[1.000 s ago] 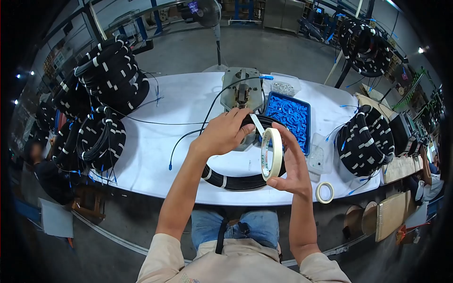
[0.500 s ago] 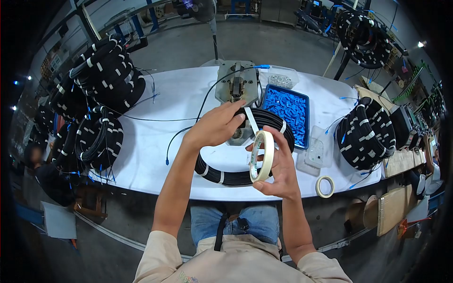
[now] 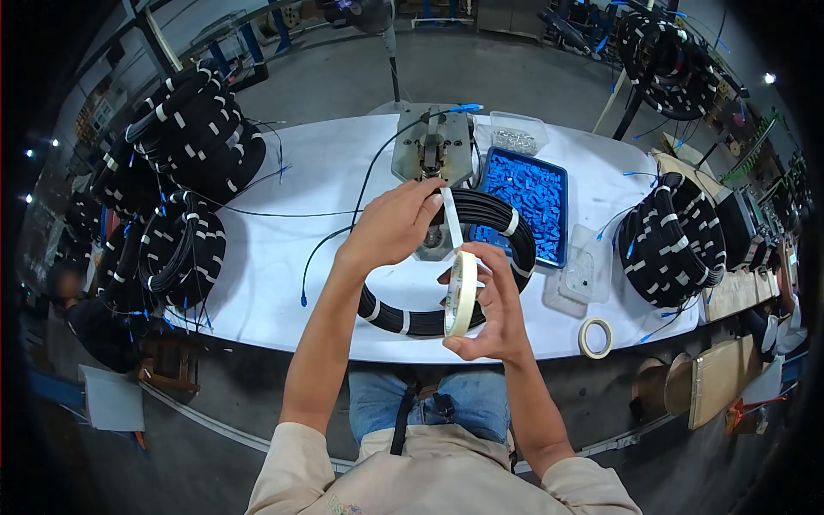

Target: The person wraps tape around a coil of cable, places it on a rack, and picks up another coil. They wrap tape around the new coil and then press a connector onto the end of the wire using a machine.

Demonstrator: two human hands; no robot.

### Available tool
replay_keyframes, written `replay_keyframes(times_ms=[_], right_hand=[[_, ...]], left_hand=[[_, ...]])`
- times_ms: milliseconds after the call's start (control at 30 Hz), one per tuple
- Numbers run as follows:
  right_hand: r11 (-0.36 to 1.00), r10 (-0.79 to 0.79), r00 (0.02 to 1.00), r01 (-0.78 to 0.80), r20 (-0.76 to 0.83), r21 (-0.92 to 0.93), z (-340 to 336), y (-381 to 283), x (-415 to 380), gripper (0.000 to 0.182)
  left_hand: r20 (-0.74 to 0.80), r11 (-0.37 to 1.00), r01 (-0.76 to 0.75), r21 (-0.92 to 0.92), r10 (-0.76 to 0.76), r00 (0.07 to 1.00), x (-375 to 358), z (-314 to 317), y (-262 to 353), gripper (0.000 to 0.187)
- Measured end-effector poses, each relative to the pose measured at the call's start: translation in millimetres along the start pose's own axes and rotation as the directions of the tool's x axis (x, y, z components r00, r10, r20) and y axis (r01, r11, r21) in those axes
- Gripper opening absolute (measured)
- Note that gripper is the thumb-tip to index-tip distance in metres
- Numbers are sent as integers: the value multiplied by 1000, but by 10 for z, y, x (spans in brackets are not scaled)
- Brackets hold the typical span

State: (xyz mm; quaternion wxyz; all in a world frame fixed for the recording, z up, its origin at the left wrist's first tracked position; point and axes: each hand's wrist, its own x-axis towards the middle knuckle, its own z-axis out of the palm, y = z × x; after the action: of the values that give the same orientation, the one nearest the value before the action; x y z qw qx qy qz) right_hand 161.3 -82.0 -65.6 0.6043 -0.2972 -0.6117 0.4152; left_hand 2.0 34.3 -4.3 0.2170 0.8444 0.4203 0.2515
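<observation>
Connectors (image 3: 525,200) fill the blue tray (image 3: 560,221) beside the hands' tape roll (image 3: 461,293).

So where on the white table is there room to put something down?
The biggest bare patch of the white table lies between the stacked black coils on the left and the metal fixture; only a thin black cable crosses it. The right side is crowded: blue tray, clear boxes, spare tape roll.

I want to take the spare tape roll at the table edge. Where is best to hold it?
Grip the spare tape roll from above, one finger in its open middle and the thumb outside its rim: it lies flat near the table edge, clear of other things.
</observation>
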Motion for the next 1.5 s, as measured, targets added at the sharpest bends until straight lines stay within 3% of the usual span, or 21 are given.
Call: replay_keyframes(times_ms=[167,333,533,600,667,800,833,867,933,967,1067,1133,1200,1233,1267,1333,1367,1467,1500], right_hand=[[1000,13,1000,-12,-18,25,36,178,-103,100],[995,-30,999,29,-12,-98,40,469,-123,101],[955,-178,984,171,-8,-242,29,880,48,99],[955,-193,981,189,2,-230,22,887,86,97],[929,-234,971,237,45,-284,34,864,76,96],[958,-217,976,216,18,-188,44,827,106,83],[976,-185,982,178,-46,-125,62,851,132,77],[980,-149,978,165,-144,108,102,872,157,64],[963,-16,975,75,-220,259,112,866,242,44],[947,-2,945,107,-327,304,163,859,269,32],[981,95,931,-27,-351,193,182,885,346,33],[972,113,922,-25,-370,234,193,886,369,29],[999,51,938,-52,-343,7,151,860,395,24],[990,116,928,-136,-355,-34,129,795,370,23],[990,117,926,-137,-358,-33,117,733,369,23],[970,-13,956,-60,-294,-236,93,639,374,26],[962,146,952,-200,-268,-186,71,572,368,29],[951,236,952,-268,-197,-155,13,546,409,29],[967,237,952,-250,-195,-45,10,608,418,29]], left_hand=[[11,999,30,45,-31,999,3,30,43,35],[-19,998,18,68,-17,1000,0,41,36,35],[-27,971,-169,170,176,984,-61,26,-63,59],[-28,974,-103,200,110,993,-60,38,-101,61],[-64,962,-141,234,160,985,-72,45,-129,61],[-51,955,-73,286,91,994,-76,53,-171,57],[-57,949,-58,310,80,995,-71,52,-179,54],[-51,949,-56,309,75,996,-85,55,-179,54],[-68,937,-108,331,138,988,-125,50,-163,52],[-71,943,-101,317,129,989,-136,47,-121,53],[-68,938,-90,333,119,991,-154,45,-81,53],[-65,945,-73,320,99,993,-175,26,-44,53],[-58,950,-59,306,81,995,-197,22,-32,54],[-76,951,-110,288,137,988,-219,14,-43,56],[-96,950,-157,270,189,977,-237,4,-55,58],[-75,954,-165,249,189,979,-264,-47,-43,58],[-57,958,-173,228,190,980,-278,-63,-39,59],[-102,943,-231,239,261,960,-284,-34,-90,58],[-102,943,-230,241,260,960,-286,-31,-80,58]])
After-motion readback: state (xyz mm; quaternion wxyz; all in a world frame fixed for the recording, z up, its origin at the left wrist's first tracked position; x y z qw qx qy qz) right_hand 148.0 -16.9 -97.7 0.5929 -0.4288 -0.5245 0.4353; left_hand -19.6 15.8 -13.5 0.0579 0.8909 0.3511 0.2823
